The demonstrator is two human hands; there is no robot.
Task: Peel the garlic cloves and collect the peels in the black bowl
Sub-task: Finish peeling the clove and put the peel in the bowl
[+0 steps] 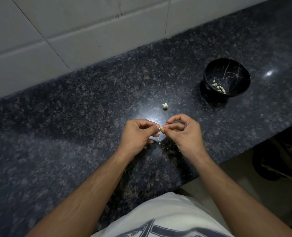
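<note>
A small pale garlic clove (161, 129) is held above the counter between both hands. My left hand (138, 135) pinches it from the left and my right hand (184, 132) pinches it from the right. A thin strip of white peel (159, 141) hangs down from the clove. The rest of a garlic bulb (165, 105) lies on the counter just beyond my hands. The black bowl (210, 70) with pale vein marks stands at the far right, holding several pale garlic pieces (218, 87).
The dark speckled granite counter (73, 117) runs along a white tiled wall (73, 31). Its front edge cuts back at the right, where a dark object (278, 159) sits on the floor below.
</note>
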